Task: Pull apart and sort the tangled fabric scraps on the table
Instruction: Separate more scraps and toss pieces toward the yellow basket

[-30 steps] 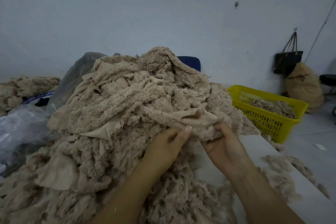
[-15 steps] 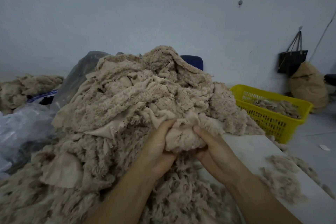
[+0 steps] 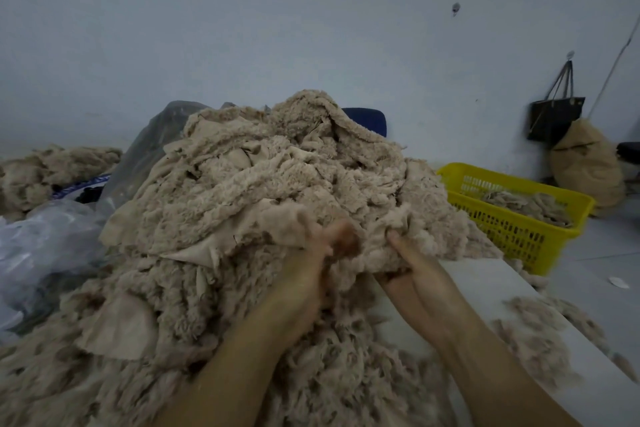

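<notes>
At the near face of the pile of fabric scraps (image 3: 263, 191), the left hand (image 3: 304, 277) is smeared by motion, its fingers (image 3: 341, 237) a blur against the cloth, so its grip cannot be read. Just right of it, the right hand (image 3: 419, 277) lays its thumb on a clump of the pile while its fingers go under, out of sight. Behind the pile's peak only a corner of a blue chair back (image 3: 369, 120) shows. The pile covers the near left corner of the yellow basket (image 3: 512, 232). Left of the pile, a clear plastic bag (image 3: 45, 239) and a second heap (image 3: 52, 170) run off the frame. Far right of the pile, a small white thing (image 3: 618, 282) on the floor is too small to identify.
</notes>
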A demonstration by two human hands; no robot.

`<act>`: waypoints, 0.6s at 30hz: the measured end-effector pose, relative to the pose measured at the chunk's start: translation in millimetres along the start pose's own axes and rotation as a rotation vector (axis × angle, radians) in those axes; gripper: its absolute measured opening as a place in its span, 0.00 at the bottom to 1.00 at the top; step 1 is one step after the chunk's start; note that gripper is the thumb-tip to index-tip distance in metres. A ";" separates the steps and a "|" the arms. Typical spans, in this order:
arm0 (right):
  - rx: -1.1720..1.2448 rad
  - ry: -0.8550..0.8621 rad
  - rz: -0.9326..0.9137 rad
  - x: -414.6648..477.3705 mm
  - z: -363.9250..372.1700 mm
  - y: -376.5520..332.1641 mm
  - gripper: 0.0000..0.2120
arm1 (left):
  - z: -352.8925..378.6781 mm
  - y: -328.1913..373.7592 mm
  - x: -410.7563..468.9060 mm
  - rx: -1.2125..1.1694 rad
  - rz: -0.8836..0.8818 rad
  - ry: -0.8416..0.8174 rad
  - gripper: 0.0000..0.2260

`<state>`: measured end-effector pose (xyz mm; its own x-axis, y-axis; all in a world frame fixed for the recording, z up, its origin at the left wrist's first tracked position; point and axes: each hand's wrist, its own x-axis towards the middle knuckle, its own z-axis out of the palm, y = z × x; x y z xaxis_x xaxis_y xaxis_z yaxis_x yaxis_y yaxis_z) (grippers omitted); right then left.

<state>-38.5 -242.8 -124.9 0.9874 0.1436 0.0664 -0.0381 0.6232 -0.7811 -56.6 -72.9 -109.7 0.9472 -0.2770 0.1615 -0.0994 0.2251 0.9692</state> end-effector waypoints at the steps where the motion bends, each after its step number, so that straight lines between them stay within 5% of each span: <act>1: 0.002 -0.007 0.002 -1.8 0.7 -1.1 0.18 | 4.9 -3.5 -0.7 0.111 -0.019 -0.022 0.33; 5: -0.122 0.031 0.002 -4.7 2.5 4.3 0.24 | 9.3 -21.6 2.1 0.231 0.059 0.048 0.17; 8: -0.178 0.041 -0.050 -4.5 5.9 7.4 0.19 | 7.6 -20.4 4.4 0.238 -0.029 0.096 0.12; 14: -0.167 0.096 -0.115 -1.5 3.7 9.1 0.08 | 5.1 -17.6 1.9 0.365 -0.106 -0.098 0.13; 18: -0.132 0.124 -0.132 0.2 1.2 8.6 0.15 | 3.4 -16.5 -0.5 0.407 -0.131 -0.192 0.10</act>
<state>-38.8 -236.5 -130.9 0.9942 -0.0332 0.1026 0.1048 0.5229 -0.8459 -56.4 -79.7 -125.2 0.8902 -0.4547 0.0272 -0.1305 -0.1973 0.9716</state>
